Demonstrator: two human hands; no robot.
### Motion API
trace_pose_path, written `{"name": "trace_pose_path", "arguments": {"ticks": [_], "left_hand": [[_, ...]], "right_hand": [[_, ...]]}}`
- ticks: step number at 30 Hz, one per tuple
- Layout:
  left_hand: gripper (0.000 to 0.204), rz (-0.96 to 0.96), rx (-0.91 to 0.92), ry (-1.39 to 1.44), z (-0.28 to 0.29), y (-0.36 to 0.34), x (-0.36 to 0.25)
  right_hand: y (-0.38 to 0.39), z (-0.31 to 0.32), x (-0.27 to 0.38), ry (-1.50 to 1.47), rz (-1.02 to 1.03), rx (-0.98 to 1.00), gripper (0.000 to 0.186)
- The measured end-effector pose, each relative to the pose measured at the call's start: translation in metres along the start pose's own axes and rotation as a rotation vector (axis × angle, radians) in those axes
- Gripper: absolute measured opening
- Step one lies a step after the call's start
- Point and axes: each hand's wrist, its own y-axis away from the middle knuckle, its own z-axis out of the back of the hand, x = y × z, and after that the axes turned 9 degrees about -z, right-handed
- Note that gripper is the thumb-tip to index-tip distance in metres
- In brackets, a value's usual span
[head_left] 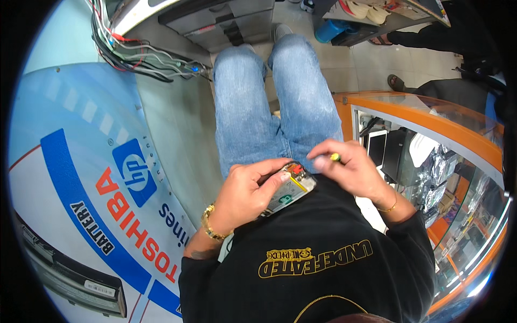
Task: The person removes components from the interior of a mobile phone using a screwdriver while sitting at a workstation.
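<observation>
My left hand (242, 192) grips an opened phone (293, 189) above my lap, with the thumb lying on its face. The phone's back cover is off. Its silver inside shows, with a yellow strip and a red part near the upper end. Just right of the phone, my right hand (355, 171) is closed in a pinch on what looks like a small screwdriver (335, 156). Only its yellow-green end is visible; the rest is hidden by my fingers. The right fingertips are close to the phone's upper corner, apart from it.
An orange-edged glass display case (420, 105) with devices and packets stands at right. Bundled cables (145, 56) hang at upper left beside grey drawers (226, 32). A printed blue-white panel (97, 161) fills the left. A blue bin (329, 31) and another person's leg (431, 43) are beyond.
</observation>
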Motion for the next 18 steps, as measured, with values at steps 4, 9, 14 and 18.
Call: {"name": "trace_pose_path", "arguments": {"ticks": [4, 9, 14, 18], "left_hand": [[0.026, -0.094, -0.31, 0.303, -0.013, -0.004, -0.008], [0.027, -0.187, -0.41, 0.345, -0.033, 0.002, -0.006], [0.031, -0.297, -0.398, 0.357, -0.035, 0.005, -0.004], [0.031, -0.298, -0.21, 0.341, -0.002, 0.004, 0.009]], "right_hand": [[-0.007, -0.007, -0.012, -0.107, -0.027, 0.031, 0.023], [-0.012, -0.008, -0.01, -0.431, 0.118, -0.005, 0.016], [-0.008, 0.001, -0.002, -0.391, 0.159, -0.001, 0.011], [-0.009, 0.004, 0.003, -0.28, 0.24, -0.019, 0.011]]}}
